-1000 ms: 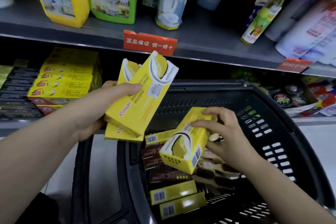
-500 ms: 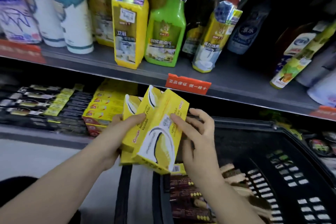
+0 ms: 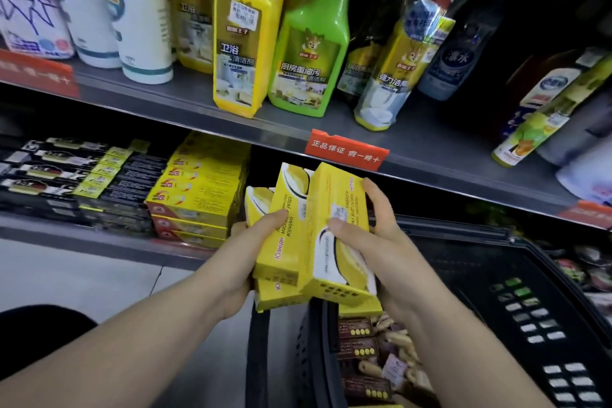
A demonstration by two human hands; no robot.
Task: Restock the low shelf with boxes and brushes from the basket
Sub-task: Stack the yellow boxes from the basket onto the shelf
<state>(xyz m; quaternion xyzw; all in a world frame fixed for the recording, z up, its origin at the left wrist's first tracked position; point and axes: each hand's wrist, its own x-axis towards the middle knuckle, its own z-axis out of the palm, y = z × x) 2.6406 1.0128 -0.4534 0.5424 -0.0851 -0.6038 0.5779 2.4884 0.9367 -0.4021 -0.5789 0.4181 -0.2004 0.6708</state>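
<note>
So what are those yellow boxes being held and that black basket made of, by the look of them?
Yellow boxes: likely thin printed cardboard with a slight sheen, judging by the crisp folded edges and flat panels. Black basket: apparently moulded plastic, fairly matt, with slotted walls and a thick rounded rim.

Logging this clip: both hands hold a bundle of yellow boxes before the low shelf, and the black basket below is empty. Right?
Not empty: the head view shows brown boxes and brushes lying in the black basket. The rest holds: left hand and right hand both hold the yellow boxes before the low shelf.
</note>
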